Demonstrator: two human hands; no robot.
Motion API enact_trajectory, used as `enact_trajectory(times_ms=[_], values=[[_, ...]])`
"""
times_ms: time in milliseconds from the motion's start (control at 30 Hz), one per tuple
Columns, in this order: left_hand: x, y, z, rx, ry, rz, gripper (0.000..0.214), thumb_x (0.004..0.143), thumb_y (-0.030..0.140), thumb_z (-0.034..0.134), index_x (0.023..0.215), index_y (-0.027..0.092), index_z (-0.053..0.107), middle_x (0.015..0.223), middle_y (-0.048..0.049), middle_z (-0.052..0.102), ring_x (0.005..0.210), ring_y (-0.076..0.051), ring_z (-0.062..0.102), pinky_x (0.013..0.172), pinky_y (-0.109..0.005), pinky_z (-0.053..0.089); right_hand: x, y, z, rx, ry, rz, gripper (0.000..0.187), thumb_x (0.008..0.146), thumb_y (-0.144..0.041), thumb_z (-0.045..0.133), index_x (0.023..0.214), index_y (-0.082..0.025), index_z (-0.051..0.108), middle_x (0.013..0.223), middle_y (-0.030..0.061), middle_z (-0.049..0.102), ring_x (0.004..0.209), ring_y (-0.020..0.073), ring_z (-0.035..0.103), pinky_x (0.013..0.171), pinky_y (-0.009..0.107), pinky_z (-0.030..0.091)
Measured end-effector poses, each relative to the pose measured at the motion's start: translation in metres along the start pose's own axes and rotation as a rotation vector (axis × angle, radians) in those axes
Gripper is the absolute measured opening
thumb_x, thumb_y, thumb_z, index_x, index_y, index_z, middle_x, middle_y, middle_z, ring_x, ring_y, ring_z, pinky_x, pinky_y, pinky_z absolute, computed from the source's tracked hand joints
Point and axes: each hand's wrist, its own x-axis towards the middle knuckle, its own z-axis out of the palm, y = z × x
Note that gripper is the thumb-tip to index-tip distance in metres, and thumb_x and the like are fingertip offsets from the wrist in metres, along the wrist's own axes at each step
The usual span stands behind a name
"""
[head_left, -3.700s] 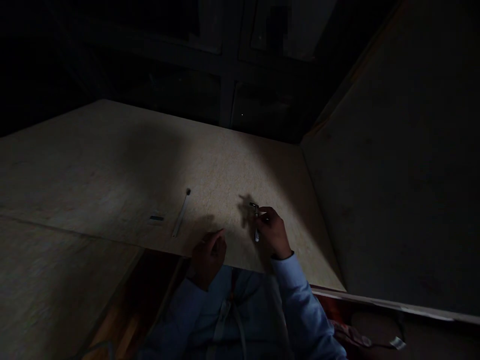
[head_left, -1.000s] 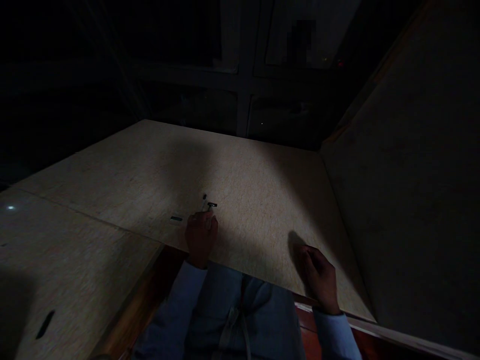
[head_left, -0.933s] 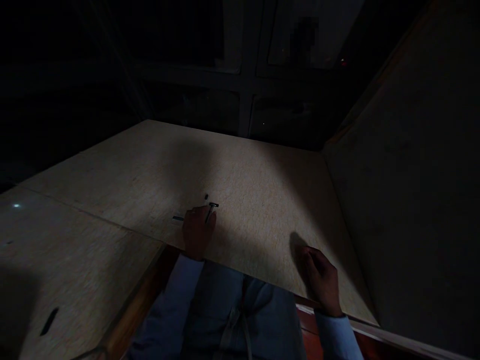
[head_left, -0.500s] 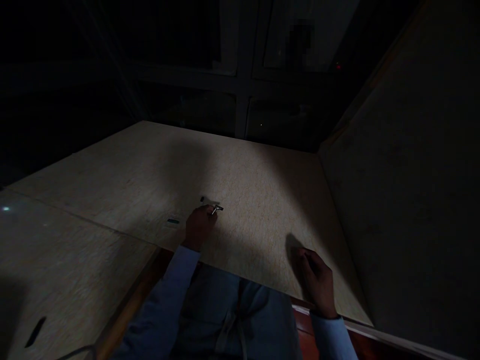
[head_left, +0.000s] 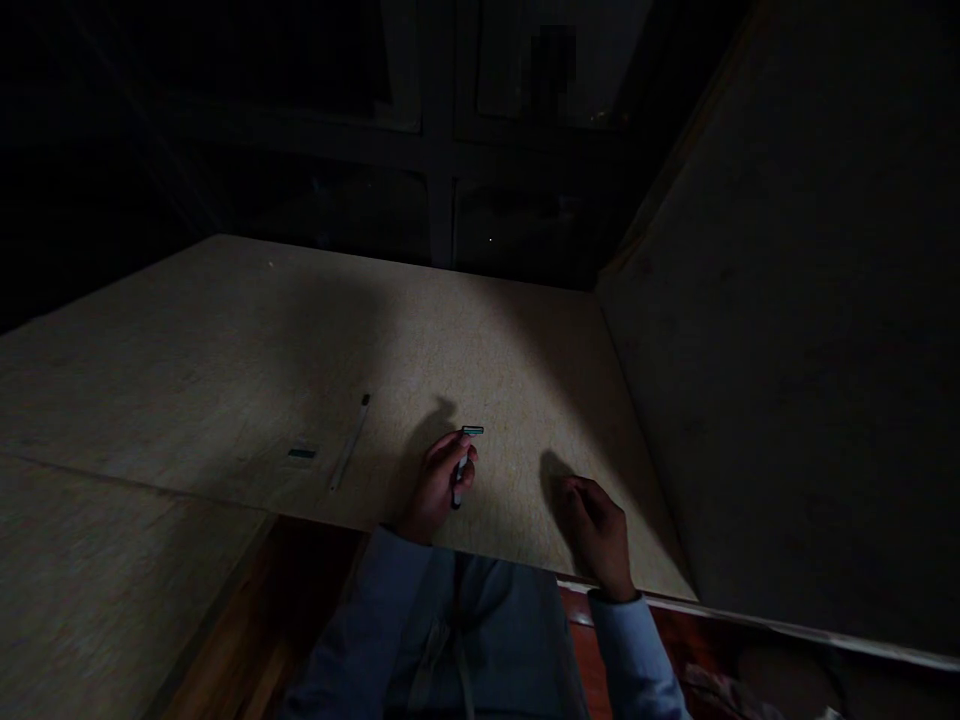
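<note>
My left hand (head_left: 436, 490) is closed round the handle of a small razor (head_left: 465, 450), whose dark head points away from me above the tabletop (head_left: 480, 340). My right hand (head_left: 596, 525) rests on the table near its front edge, fingers curled loosely, with nothing visible in them. To the left of my left hand lies a thin stick with a dark tip (head_left: 349, 445), and further left a small dark flat piece (head_left: 301, 454).
The room is dim, and only the table's middle is lit. An upright panel (head_left: 787, 350) walls off the right side. A second tabletop (head_left: 97, 580) adjoins on the left. Dark window frames (head_left: 442, 190) stand behind.
My left hand, which was reaching at the stick and small piece, has drawn back to the right with the razor in it. My right hand has stayed near the front edge.
</note>
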Motion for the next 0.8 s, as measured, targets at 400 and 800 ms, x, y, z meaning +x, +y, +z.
enact_trajectory(times_ms=[400, 800], values=[[-0.011, -0.01, 0.006, 0.194, -0.015, -0.003, 0.069, 0.068, 0.066, 0.078, 0.103, 0.009, 0.064, 0.078, -0.0041, 0.06, 0.051, -0.006, 0.046, 0.042, -0.019, 0.028, 0.003, -0.054, 0.055, 0.422, -0.043, 0.158, 0.045, 0.085, -0.051, 0.071, 0.112, -0.016, 0.068, 0.107, 0.01, 0.068, 0.1, 0.0209, 0.064, 0.092, 0.033, 0.051], [-0.001, -0.017, -0.001, 0.15, -0.146, -0.102, 0.071, 0.068, 0.081, 0.067, 0.076, 0.011, 0.057, 0.057, -0.0021, 0.051, 0.041, -0.007, 0.039, 0.039, -0.023, 0.024, 0.038, -0.055, 0.065, 0.582, -0.397, 0.075, 0.033, 0.079, -0.037, 0.081, 0.105, -0.018, 0.073, 0.098, 0.006, 0.072, 0.089, 0.0175, 0.067, 0.084, 0.031, 0.056]])
